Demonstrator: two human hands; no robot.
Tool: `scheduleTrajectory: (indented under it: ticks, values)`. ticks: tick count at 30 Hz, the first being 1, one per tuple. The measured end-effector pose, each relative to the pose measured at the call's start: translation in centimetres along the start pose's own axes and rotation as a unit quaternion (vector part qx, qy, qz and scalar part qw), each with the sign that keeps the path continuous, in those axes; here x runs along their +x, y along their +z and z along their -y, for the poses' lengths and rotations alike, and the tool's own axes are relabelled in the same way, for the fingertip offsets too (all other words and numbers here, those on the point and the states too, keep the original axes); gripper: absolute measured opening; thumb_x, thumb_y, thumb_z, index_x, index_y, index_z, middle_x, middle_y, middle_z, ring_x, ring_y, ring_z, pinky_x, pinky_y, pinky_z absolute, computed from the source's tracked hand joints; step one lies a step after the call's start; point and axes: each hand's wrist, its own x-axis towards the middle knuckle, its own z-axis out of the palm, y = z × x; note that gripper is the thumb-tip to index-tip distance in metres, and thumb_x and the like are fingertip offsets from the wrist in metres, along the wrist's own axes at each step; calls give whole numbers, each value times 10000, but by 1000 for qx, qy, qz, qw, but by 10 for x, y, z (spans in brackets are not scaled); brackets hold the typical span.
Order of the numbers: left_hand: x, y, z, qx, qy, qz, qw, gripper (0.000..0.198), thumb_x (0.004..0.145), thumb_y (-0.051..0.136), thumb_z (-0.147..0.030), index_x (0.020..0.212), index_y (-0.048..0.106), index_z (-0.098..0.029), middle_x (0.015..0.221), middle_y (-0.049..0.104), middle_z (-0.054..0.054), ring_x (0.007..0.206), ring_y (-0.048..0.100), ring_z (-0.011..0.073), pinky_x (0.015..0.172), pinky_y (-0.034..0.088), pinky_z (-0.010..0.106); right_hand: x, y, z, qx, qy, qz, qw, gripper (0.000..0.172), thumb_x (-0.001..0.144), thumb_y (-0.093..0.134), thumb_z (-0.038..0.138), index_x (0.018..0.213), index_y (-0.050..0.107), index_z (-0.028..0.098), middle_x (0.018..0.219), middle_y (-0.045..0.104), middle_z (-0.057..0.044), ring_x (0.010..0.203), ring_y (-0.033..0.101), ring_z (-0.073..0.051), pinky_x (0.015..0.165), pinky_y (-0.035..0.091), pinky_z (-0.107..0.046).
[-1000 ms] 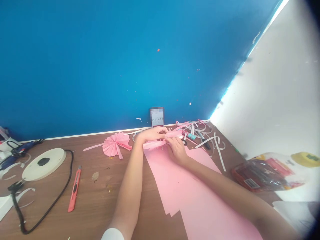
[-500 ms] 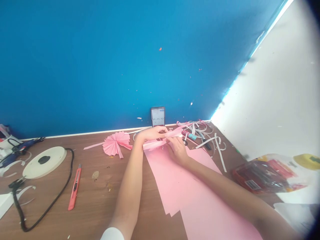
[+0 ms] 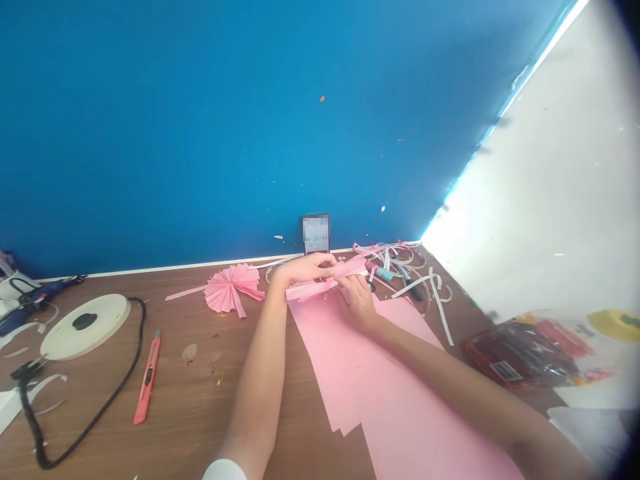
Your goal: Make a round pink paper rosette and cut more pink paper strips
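Note:
A folded pink paper strip is held up between my two hands, over the top end of large pink paper sheets. My left hand closes on the strip from above, fingers bent to the right. From the right, my right hand pinches the same strip near its middle. Part of the strip is hidden by the fingers. Left of my hands lies a pleated pink paper rosette, with thin pink tails sticking out.
On the left are a red box cutter, a cream ribbon roll and a black cable. A phone showing a timer leans on the blue wall. White paper strips lie right; a plastic package sits beyond.
Both hands keep nearly the same hold on the pink strip, with only tiny finger movement. The view has shifted very slightly.

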Motion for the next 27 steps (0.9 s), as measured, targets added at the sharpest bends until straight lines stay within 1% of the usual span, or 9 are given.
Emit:
scheduleTrajectory:
  ticks: [2,4,9,13,16,19,24,27]
  values:
    - [0,0,1,-3,-3,0,1000,314,835,541,-450,950,554,-159,943,588,28,830,535,118,724,416,228,-1,0,-1,7,3,-6,1000,386,894,490,156,1273,432,200,949,625,-91,866,543,-236,740,430,-374]
    - [0,0,0,-3,-9,2,1000,323,832,539,-457,955,549,-159,935,588,29,831,536,121,713,415,225,0,0,-1,16,6,-3,1000,387,896,494,159,1275,432,200,966,633,-90,880,544,-233,758,431,-374]
    - [1,1,-2,9,-17,9,1000,291,834,536,-436,934,548,-163,893,578,11,784,520,112,670,397,217,1,0,-1,12,7,19,1000,389,904,467,149,1290,431,181,909,635,-79,847,527,-231,736,424,-362]
    - [1,1,-6,13,-5,6,1000,256,830,542,-395,915,544,-153,886,566,13,784,515,112,693,406,224,0,-1,0,6,-5,20,1000,378,902,452,128,1276,438,178,836,616,-63,798,512,-224,701,414,-348]
    - [0,1,-7,8,-9,6,1000,273,834,541,-407,928,546,-151,907,572,24,795,520,115,701,411,226,0,-1,0,-1,11,12,1000,355,903,472,158,1256,457,186,882,619,-73,829,519,-230,728,414,-361]
    - [-1,1,-7,8,-7,4,1000,276,842,539,-411,937,552,-152,910,577,27,800,521,112,700,407,222,2,-1,2,-1,28,24,999,331,912,468,182,1242,476,187,933,628,-84,863,527,-239,753,410,-371]
    - [-3,2,-10,-7,-9,11,1000,235,850,532,-378,933,549,-160,895,566,15,788,516,103,673,400,212,4,-1,2,4,8,36,999,355,911,422,115,1260,464,163,857,626,-69,790,510,-222,719,407,-350]
    - [-4,3,-13,-37,-19,17,999,260,843,542,-404,951,537,-168,890,562,12,790,524,105,660,410,212,3,-2,1,5,10,24,1000,370,905,454,132,1273,450,170,880,624,-71,817,512,-224,733,410,-353]
